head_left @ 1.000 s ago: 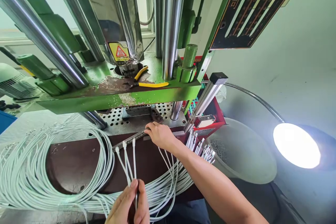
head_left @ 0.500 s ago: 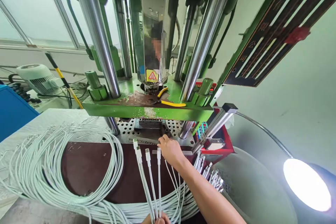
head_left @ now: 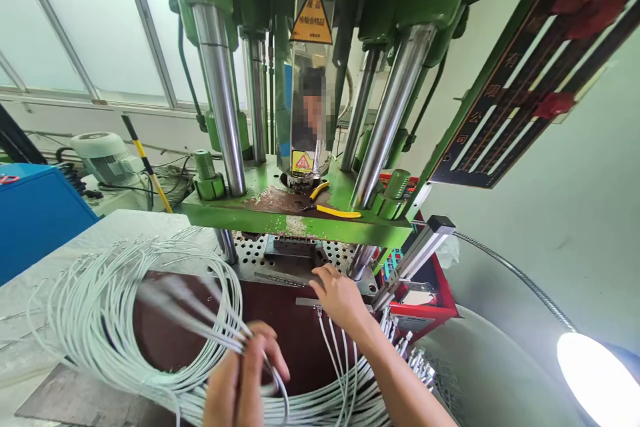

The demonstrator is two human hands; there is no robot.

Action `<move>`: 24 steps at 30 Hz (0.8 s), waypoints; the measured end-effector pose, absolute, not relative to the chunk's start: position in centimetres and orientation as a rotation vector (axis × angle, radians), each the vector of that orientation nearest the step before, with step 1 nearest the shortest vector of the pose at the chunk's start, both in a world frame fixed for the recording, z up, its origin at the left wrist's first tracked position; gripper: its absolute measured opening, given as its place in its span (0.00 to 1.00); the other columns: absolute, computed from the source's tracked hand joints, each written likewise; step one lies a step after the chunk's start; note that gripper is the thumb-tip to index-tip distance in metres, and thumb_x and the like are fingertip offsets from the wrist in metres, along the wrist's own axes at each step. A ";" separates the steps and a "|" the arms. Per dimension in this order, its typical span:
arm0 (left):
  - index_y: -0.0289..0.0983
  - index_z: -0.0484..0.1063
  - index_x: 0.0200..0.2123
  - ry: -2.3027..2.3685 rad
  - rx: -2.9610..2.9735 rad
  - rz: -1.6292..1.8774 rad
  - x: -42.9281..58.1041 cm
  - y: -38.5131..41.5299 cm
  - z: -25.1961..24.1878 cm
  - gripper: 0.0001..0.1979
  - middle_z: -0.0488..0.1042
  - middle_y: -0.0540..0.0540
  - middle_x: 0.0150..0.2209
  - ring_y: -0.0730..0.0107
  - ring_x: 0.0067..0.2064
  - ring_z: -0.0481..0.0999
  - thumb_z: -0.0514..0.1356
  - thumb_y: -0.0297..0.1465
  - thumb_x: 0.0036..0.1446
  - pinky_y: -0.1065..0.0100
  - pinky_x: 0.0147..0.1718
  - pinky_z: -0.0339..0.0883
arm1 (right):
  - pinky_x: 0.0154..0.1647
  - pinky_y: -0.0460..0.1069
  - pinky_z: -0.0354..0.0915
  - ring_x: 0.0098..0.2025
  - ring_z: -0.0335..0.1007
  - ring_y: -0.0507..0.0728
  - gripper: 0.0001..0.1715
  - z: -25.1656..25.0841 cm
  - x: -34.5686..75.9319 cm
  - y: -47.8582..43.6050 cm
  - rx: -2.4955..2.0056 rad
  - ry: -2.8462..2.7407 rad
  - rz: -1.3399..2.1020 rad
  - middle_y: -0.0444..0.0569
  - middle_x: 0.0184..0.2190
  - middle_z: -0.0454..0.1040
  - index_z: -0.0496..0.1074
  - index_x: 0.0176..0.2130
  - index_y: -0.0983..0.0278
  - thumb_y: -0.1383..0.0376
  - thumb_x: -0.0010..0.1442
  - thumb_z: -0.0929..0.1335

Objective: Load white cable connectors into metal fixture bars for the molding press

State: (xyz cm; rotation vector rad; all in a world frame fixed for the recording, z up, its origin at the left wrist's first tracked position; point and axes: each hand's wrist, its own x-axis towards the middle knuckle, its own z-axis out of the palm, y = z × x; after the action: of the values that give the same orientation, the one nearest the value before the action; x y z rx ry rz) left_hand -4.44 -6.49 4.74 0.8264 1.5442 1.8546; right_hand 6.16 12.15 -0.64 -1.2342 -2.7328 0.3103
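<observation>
Several white cables point(head_left: 220, 335) are gripped in my left hand point(head_left: 245, 373), at the lower middle. Their plug ends swing out to the left and are blurred. My right hand point(head_left: 340, 297) has its fingers stretched apart, near the front edge of the perforated metal plate point(head_left: 250, 257) under the press. Close below its fingertips lies a flat metal strip point(head_left: 306, 301), with a few white cable ends just under it. A narrow slotted bar point(head_left: 283, 279) rests left of this hand. Behind the fingers sits a dark metal mould block point(head_left: 290, 247).
A large coil of white cables point(head_left: 95, 320) spreads over the left of the table. The green press plate point(head_left: 240, 217) carries yellow-handled pliers point(head_left: 337, 211). At right stand a red box point(head_left: 445, 307), bundled cable ends point(head_left: 420, 367) and a bright lamp point(head_left: 595, 373).
My left hand has come up and swung the cables from upright over to the left. My right hand stays by the plate, its fingers spread wider. The view has tilted and shifted.
</observation>
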 end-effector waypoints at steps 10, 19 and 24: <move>0.40 0.68 0.33 2.054 0.682 2.127 -18.6 -3.0 6.0 0.07 0.69 0.55 0.20 0.72 0.22 0.72 0.53 0.32 0.63 0.71 0.28 0.63 | 0.44 0.50 0.67 0.43 0.75 0.57 0.18 -0.7 10.6 12.9 -1.155 -2.572 0.438 0.51 0.45 0.76 0.73 0.45 0.62 0.60 0.67 0.58; 0.38 0.71 0.32 1.346 0.617 2.047 -9.5 -4.9 4.4 0.18 0.56 0.58 0.14 0.77 0.14 0.60 0.58 0.48 0.57 0.73 0.15 0.54 | 0.38 0.52 0.69 0.37 0.76 0.58 0.20 -3.2 10.4 13.1 -1.065 -2.564 0.577 0.50 0.43 0.77 0.73 0.42 0.59 0.53 0.66 0.58; 0.36 0.73 0.31 1.225 0.541 1.976 -6.5 -5.8 2.4 0.21 0.53 0.58 0.12 0.80 0.12 0.56 0.57 0.49 0.58 0.75 0.13 0.47 | 0.40 0.54 0.69 0.37 0.76 0.59 0.20 -4.1 9.8 12.8 -1.013 -2.612 0.588 0.50 0.42 0.78 0.73 0.42 0.59 0.55 0.66 0.57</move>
State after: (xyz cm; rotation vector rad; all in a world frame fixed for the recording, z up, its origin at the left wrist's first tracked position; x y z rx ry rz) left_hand -6.49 -5.80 2.40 0.5411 1.2252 1.9756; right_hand 9.77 12.79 -4.14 -1.0132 -2.6115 0.5878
